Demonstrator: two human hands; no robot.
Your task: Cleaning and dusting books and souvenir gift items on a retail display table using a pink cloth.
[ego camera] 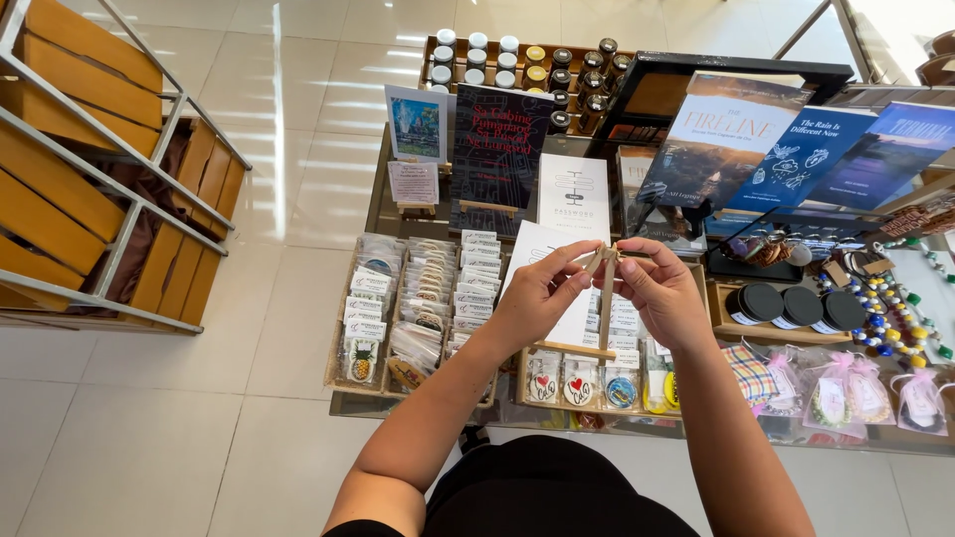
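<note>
Glass display surface (378, 214), frame centre: left hand (537, 293) and right hand (662, 288) each pinch shut on top of small wooden easel (604, 303), held above tray of packaged stickers (582, 383). Risk: thin legs could snap or slip onto packets.

The bench (378, 214) has a glass top and stands on a pale tiled floor (298, 89). At its far edge sits a wooden crate of small jars (522, 65) with white, yellow and dark lids. Nearer, a dark book (497, 149) and a small picture card (417, 122) stand upright on little easels. To the right, three more books (796, 149) lean on a black stand. Along the near edge lie wooden trays of packeted stickers and tags (418, 308), three round tins with black lids (801, 306), strings of coloured beads (895, 308), and pink gauze pouches (865, 393).
</note>
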